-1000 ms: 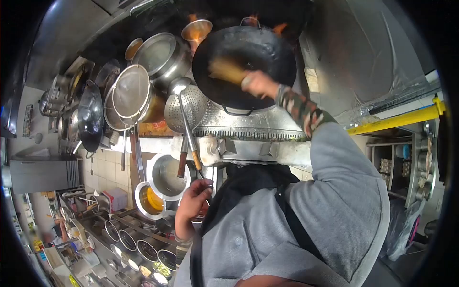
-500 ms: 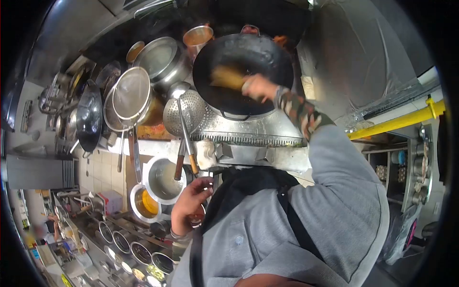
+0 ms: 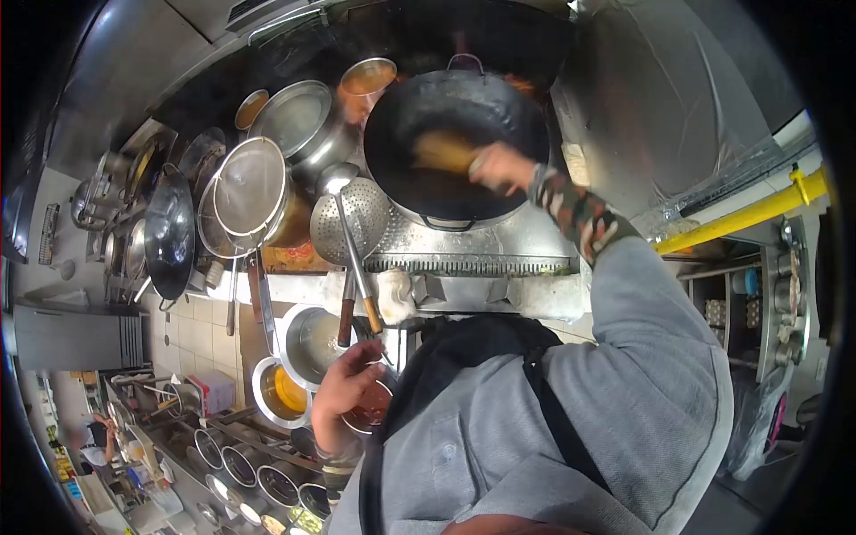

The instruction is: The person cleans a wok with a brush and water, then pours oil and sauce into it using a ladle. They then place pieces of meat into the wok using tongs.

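Brush (image 3: 444, 152) in the wok (image 3: 486, 100), a tan blur over the dark inside, left of the wok's middle line! The right hand (image 3: 502, 168) has it, fingers closed around the handle end, above the right half of the wok. And there's flame (image 3: 521, 84) licking past the wok's far right rim! Down below the wok, to its left, the left hand (image 3: 343, 388) is empty as far as we can see, fingers loosely bent and parted from the thumb, in front of a bowl of something red (image 3: 374, 406). Just left of the wok, here's the skimmer (image 3: 332, 234), with the ladle (image 3: 348, 234) lying across it, both handles pointing down and away. Farther left of the wok, the mesh strainer (image 3: 251, 187); at upper left, a steel pot (image 3: 316, 147). Directly below the wok's left side, a pale cloth (image 3: 393, 292); well off to the right, a yellow pipe (image 3: 740, 218).
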Demonstrator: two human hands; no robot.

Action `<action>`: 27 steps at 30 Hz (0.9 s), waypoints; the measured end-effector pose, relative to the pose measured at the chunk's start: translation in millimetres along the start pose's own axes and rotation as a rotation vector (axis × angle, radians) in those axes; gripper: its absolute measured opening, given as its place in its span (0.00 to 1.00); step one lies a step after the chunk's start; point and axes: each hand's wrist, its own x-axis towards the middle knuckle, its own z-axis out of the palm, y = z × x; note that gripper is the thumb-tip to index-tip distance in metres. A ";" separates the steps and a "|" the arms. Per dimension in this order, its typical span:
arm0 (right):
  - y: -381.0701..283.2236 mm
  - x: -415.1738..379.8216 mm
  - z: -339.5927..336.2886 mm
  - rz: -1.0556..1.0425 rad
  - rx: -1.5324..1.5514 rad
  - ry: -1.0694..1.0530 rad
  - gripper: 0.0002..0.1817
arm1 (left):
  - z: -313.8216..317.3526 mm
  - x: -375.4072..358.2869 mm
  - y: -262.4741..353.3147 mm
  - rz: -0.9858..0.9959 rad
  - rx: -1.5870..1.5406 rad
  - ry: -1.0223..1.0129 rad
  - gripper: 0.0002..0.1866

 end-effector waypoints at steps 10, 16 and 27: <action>4.6 -56.2 -161.4 0.211 -0.321 0.767 0.33 | -26.8 -21.9 -37.3 -0.086 0.113 0.183 0.24; -23.9 -107.9 -132.6 -0.020 0.564 0.656 0.34 | -9.7 -0.5 -29.4 -0.069 0.388 0.134 0.28; 7.2 -170.7 -52.7 0.166 0.665 0.483 0.34 | -10.4 39.0 -39.0 0.025 0.424 0.164 0.29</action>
